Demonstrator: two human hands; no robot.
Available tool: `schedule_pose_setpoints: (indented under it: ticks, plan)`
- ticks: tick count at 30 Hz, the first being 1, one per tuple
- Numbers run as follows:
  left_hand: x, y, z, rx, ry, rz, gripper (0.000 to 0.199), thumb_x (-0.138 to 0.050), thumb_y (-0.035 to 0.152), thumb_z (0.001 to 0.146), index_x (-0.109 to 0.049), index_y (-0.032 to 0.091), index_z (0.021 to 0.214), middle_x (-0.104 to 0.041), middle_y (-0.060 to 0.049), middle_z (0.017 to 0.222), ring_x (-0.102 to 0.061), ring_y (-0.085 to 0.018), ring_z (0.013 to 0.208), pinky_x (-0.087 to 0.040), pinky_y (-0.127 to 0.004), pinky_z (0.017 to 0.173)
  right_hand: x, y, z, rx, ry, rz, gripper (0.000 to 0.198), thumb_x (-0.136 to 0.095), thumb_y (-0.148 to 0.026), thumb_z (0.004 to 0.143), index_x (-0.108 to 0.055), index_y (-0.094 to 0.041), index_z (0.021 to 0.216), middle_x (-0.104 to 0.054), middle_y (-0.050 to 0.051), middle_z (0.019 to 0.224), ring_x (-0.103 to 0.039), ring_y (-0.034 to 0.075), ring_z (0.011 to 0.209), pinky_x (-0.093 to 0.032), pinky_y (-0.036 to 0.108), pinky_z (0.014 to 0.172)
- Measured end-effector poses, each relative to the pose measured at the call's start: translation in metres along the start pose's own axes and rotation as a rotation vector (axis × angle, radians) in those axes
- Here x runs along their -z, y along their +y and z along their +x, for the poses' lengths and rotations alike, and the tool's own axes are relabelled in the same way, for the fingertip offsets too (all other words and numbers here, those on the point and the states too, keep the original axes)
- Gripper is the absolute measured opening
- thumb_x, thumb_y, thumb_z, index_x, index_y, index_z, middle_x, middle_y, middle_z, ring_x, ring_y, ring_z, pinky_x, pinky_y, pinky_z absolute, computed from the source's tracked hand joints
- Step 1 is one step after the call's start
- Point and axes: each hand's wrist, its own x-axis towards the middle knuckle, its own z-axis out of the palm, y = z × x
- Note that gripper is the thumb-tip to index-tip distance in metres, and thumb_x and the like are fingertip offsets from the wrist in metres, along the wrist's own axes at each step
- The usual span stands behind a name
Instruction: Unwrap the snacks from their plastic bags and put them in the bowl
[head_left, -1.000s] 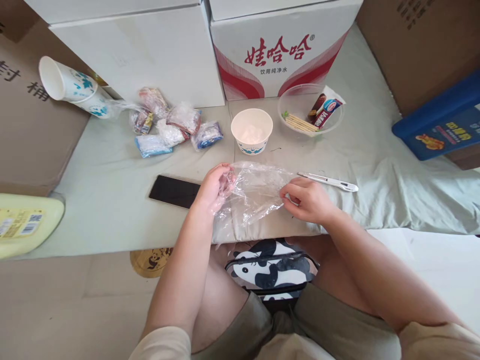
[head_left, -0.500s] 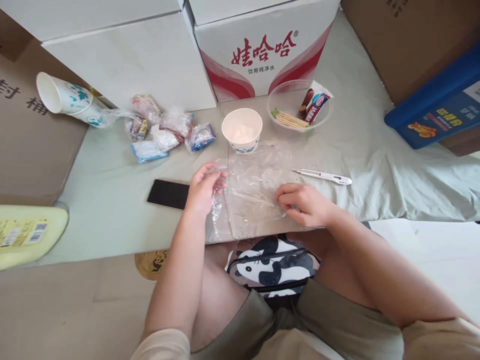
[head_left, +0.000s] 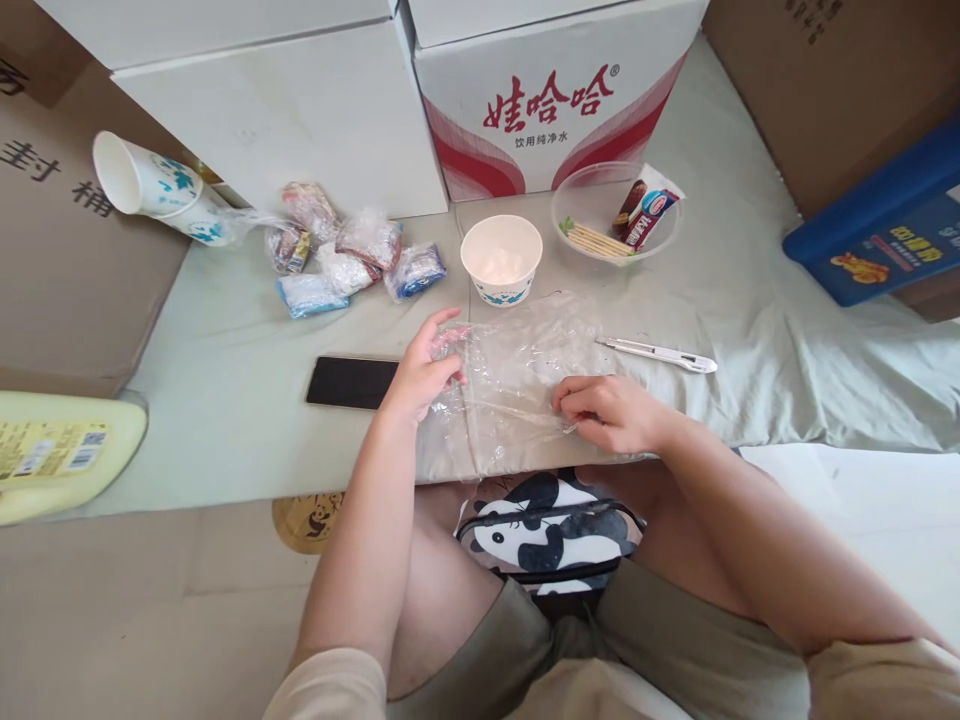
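Note:
A crinkled sheet of clear plastic film (head_left: 517, 385) lies spread on the cloth-covered surface in front of me. My left hand (head_left: 429, 372) is at its left edge, thumb and fingers apart, with film touching the fingertips. At the film's right side, my right hand (head_left: 611, 412) has its fingers curled and pinched on it. Just beyond the film stands a white paper bowl (head_left: 501, 262) with whitish contents I cannot make out. A white utility knife (head_left: 660, 354) lies to the right of the film. Partly behind my left hand is a black phone (head_left: 349, 382).
Several wrapped snack packs (head_left: 345, 262) lie at the back left beside tipped paper cups (head_left: 150, 185). A clear plastic bowl (head_left: 667, 235) holds thin sticks and a snack packet. Boxes (head_left: 555, 120) line the back. A yellow bottle (head_left: 71, 455) lies left; a blue package (head_left: 877, 230) stands right.
The fingers of my left hand have spread apart and lifted a little at the film's left edge. My right hand keeps its pinch. The whole view has shifted slightly.

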Motion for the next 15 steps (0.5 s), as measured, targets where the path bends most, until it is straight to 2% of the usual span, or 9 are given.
schedule_pose_setpoints:
  ticks: [3, 7, 10, 12, 15]
  plan:
    - [0.002, 0.003, 0.0, -0.023, -0.018, -0.017, 0.055, -0.058, 0.014, 0.057, -0.07, 0.023, 0.11, -0.065, -0.009, 0.136, -0.057, -0.004, 0.049, -0.02, -0.018, 0.036, 0.0, 0.0, 0.001, 0.002, -0.001, -0.005, 0.012, -0.047, -0.017, 0.074, -0.045, -0.02, 0.063, -0.07, 0.005, 0.1, -0.051, 0.013, 0.065, -0.029, 0.028, 0.059]
    - [0.003, 0.005, 0.003, -0.118, 0.155, -0.089, 0.051, -0.06, 0.02, 0.06, -0.071, 0.022, 0.11, -0.063, -0.01, 0.138, -0.061, -0.005, 0.054, -0.022, -0.019, 0.038, 0.0, -0.001, 0.0, -0.003, 0.0, -0.005, 0.013, -0.046, -0.018, 0.075, -0.043, -0.02, 0.063, -0.069, 0.005, 0.098, -0.05, 0.013, 0.065, -0.029, 0.028, 0.06]
    - [0.006, 0.001, 0.01, -0.152, 0.253, -0.1, 0.048, -0.062, 0.023, 0.064, -0.069, 0.024, 0.112, -0.062, -0.01, 0.14, -0.065, -0.009, 0.063, -0.03, -0.02, 0.042, 0.0, -0.001, 0.0, -0.012, -0.001, -0.005, 0.013, -0.046, -0.019, 0.076, -0.042, -0.019, 0.064, -0.07, 0.006, 0.101, -0.051, 0.013, 0.066, -0.029, 0.028, 0.06]
    - [0.008, -0.003, 0.015, -0.216, 0.318, -0.061, 0.048, -0.062, 0.023, 0.068, -0.066, 0.026, 0.115, -0.06, -0.008, 0.141, -0.069, -0.013, 0.077, -0.041, -0.021, 0.051, 0.0, -0.001, -0.001, -0.021, -0.001, -0.006, 0.012, -0.046, -0.019, 0.077, -0.043, -0.02, 0.065, -0.07, 0.006, 0.101, -0.052, 0.013, 0.067, -0.029, 0.028, 0.06]
    - [0.01, -0.005, 0.012, -0.426, 0.517, 0.117, 0.044, -0.064, 0.02, 0.071, -0.063, 0.025, 0.114, -0.062, -0.007, 0.133, -0.065, -0.02, 0.111, -0.052, -0.027, 0.08, 0.0, 0.001, 0.0, -0.023, 0.0, 0.002, 0.01, -0.046, -0.018, 0.076, -0.047, -0.02, 0.067, -0.069, 0.006, 0.099, -0.053, 0.014, 0.068, -0.031, 0.028, 0.06]
